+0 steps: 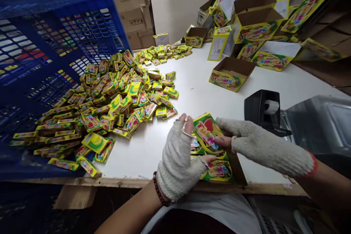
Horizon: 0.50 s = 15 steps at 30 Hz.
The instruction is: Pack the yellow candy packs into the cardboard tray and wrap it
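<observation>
Knit-gloved left hand [178,157] curls its grip round the left side of a yellow-green carton [207,134], thumb across the front. The carton's lettering looks like "TUMS", above a watermelon slice. Palm down, the right hand [246,142] pinches its right edge. It sits at the white worktop's [203,95] near edge, beside heaped small packets [115,98].

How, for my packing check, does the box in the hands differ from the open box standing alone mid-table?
The held box lies nearest, between the left hand and right hand; the far box stands alone, untouched. The held box has its printed flap folded over; the far box gapes open, brown inside. Both share yellow-green print.
</observation>
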Motion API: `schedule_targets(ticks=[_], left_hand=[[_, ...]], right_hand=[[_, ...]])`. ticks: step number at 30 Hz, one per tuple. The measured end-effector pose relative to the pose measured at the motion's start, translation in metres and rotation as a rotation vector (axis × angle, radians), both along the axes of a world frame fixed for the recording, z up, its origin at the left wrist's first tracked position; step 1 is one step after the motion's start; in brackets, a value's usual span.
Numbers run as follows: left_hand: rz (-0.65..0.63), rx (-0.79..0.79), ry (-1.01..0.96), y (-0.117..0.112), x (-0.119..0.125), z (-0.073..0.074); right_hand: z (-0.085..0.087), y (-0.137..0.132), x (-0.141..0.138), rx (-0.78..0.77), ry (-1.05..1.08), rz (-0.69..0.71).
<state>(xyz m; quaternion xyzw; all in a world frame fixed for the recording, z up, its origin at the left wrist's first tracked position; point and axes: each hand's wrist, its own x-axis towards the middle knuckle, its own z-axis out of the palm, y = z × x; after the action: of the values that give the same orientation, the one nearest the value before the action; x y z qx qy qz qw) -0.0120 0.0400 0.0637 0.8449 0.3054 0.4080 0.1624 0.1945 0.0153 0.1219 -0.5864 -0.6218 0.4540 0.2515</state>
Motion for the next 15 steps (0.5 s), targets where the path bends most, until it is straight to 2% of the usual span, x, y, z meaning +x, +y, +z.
schedule_targets(ticks=[3,5,7,10,13,15], left_hand=[[0.070,-0.221,-0.028,0.000,-0.012,-0.011],[0.064,-0.214,0.034,0.001,-0.023,-0.016],[-0.011,-0.151,0.157,0.000,-0.031,-0.020],[-0.142,-0.131,0.390,-0.009,-0.035,-0.029],[-0.179,-0.101,0.432,-0.019,-0.040,-0.042],[-0.158,-0.069,0.354,-0.021,-0.051,-0.051]], right_hand=[[-0.004,-0.004,0.021,-0.126,-0.036,0.118],[-0.003,-0.005,0.032,-0.142,-0.196,0.167],[-0.001,-0.004,0.035,-0.181,-0.494,0.195],[-0.002,0.007,0.020,-0.261,-0.849,0.357],[-0.011,0.021,-0.003,-0.308,-0.913,0.551],[-0.025,0.022,-0.010,-0.307,-0.896,0.580]])
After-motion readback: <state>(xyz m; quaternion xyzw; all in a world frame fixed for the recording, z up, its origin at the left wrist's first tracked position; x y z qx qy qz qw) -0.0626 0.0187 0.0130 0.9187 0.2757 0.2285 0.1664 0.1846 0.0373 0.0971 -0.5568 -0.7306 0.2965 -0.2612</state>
